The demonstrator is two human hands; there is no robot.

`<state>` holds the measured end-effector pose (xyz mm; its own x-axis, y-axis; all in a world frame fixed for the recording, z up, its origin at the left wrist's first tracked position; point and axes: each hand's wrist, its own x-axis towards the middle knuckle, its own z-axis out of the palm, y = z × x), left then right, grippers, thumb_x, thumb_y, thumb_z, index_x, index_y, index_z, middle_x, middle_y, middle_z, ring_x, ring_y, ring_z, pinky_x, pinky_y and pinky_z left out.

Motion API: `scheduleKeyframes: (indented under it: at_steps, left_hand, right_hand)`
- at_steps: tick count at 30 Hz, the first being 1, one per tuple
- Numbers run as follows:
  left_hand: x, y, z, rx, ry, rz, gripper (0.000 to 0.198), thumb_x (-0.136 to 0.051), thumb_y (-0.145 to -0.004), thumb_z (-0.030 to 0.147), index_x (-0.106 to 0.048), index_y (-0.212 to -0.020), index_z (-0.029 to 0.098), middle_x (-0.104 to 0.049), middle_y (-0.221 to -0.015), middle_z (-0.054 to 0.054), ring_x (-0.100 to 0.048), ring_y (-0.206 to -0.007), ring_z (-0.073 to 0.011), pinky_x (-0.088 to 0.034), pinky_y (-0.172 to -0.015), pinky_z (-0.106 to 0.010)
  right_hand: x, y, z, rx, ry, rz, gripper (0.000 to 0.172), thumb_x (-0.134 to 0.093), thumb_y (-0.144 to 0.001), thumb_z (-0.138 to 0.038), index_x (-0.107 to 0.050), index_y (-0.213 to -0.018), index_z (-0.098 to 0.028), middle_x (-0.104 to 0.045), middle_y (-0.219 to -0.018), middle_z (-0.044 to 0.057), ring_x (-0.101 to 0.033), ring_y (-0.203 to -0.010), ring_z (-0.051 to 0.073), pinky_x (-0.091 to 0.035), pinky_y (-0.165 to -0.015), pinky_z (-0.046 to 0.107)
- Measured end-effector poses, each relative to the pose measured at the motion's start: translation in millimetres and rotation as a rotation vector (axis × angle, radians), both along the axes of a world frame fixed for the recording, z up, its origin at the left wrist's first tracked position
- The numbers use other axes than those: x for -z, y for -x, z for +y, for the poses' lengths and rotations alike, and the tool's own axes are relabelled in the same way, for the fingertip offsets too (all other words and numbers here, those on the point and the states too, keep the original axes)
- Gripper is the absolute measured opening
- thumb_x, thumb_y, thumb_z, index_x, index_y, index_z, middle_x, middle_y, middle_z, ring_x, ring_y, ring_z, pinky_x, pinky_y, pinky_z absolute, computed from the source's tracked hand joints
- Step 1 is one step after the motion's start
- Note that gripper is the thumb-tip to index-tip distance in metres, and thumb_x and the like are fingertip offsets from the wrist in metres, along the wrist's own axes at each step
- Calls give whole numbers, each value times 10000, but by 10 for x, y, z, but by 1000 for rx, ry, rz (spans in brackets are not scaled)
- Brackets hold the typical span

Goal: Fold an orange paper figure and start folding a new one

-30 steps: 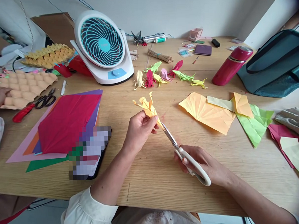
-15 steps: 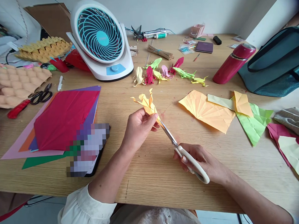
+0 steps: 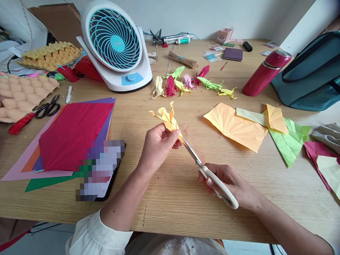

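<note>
Two hands at work: one orange paper figure (image 3: 166, 118) in the left hand (image 3: 156, 146), one pair of white-handled scissors (image 3: 216, 183) in the right hand (image 3: 235, 186). Beyond the left hand stand roughly eight small folded figures (image 3: 170, 86), one fan (image 3: 117, 43) and one red flask (image 3: 264, 74). One pair of black scissors (image 3: 48, 108) lies far to that hand's left.

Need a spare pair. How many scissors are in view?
2: white-handled scissors in the right hand, black scissors left of the paper stack. A black tool at the far edge may be a third.

The paper figure (image 3: 166, 118) is yellow-orange, the scissors (image 3: 207, 173) white-handled, the fan (image 3: 118, 40) teal-and-white.
</note>
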<state>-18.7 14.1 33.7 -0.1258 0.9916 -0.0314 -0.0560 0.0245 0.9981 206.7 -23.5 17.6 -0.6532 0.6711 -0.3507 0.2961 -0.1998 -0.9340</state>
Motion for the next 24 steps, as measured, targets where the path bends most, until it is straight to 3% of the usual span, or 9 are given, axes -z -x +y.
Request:
scheduleKeyframes:
  at_steps: [24]
  left_hand:
    - [-56, 3, -18, 13, 11, -10, 244, -743, -801, 372, -626, -798, 158, -656, -691, 13, -652, -589, -105, -584, -544, -204]
  right_hand:
    - [33, 5, -8, 31, -33, -1, 516, -558, -888, -684, -557, -801, -175, -481, -608, -36, -412, -538, 100, -312, -507, 252]
